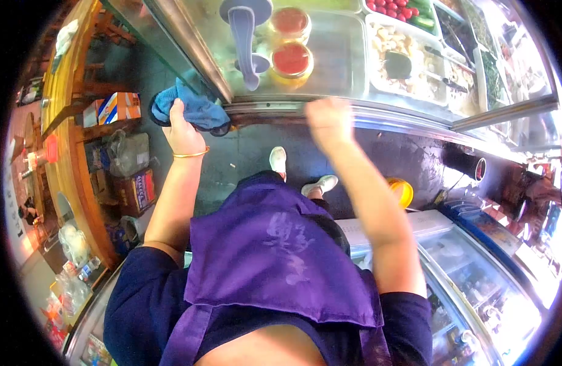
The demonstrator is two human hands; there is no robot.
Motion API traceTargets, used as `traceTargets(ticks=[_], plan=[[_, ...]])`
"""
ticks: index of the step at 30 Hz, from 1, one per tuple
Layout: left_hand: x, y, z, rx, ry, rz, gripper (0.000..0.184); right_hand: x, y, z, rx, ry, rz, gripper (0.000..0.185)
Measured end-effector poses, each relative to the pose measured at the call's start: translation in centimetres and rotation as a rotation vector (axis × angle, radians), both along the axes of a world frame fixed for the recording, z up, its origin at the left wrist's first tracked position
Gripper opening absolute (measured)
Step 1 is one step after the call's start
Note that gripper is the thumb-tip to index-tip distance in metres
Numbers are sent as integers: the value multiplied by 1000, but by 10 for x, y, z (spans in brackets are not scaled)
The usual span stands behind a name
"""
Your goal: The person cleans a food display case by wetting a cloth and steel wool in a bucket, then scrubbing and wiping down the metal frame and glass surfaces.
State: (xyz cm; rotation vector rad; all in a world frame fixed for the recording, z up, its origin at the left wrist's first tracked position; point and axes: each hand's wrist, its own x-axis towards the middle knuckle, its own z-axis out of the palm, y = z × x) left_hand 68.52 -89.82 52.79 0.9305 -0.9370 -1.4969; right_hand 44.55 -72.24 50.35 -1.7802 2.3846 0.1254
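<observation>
My left hand [183, 132] is closed on a blue cloth [198, 108], at the lower left corner of a glass-fronted display case. The cloth lies against the corner of the metal frame [217, 79]. My right hand [331, 124] is curled at the case's front metal rail [275, 106], right of the cloth. It is blurred, and whether anything is inside its fingers cannot be made out. Behind the rail, two jars with red lids [291, 59] stand beside a grey plastic holder [244, 43].
Food trays [367, 61] fill the case's right part. A wooden counter [89, 177] runs down the left, with boxes [119, 108] beside it. Glass-topped freezers [476, 268] stand at lower right. A yellow round object [401, 193] is near my right forearm.
</observation>
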Motion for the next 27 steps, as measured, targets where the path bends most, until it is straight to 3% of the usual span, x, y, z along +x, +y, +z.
traceTargets(ticks=[2, 3, 5, 8, 10, 11, 12, 14, 17, 20, 21, 24, 27], plan=[[7, -1, -4, -19, -44, -27, 20, -51, 56, -1, -95, 143, -52, 11], [10, -2, -6, -22, -21, -48, 22, -77, 85, -10, -267, 237, -92, 11], [13, -6, -15, 51, -34, -17, 23, -99, 110, -6, -361, 218, -163, 11], [7, 2, 4, 99, -56, -37, 22, -53, 66, -21, -320, 229, -110, 10], [7, 2, 5, 82, -52, -59, 19, 15, 0, -17, 32, 52, -144, 14], [9, 3, 8, 88, -10, -112, 16, 46, -25, -20, -142, 34, -18, 18], [7, 5, 14, 100, -12, -112, 15, 77, -59, 4, 16, -160, -56, 16], [8, 2, 12, 112, -14, -123, 16, 129, -93, -22, -219, -245, 23, 11], [11, 1, 14, 108, -30, -119, 17, 142, -100, -24, -351, -159, 130, 9], [10, 1, 22, 157, 3, -194, 16, 94, -71, -6, -148, -31, 219, 14], [12, 1, 25, 165, 19, -224, 16, 75, -59, 2, -62, -26, 170, 19], [7, 5, 20, 116, -4, -160, 17, 35, -13, 2, -264, 33, 116, 23], [10, 2, 14, 105, -69, -218, 16, 56, -33, 1, -65, 4, 72, 19]])
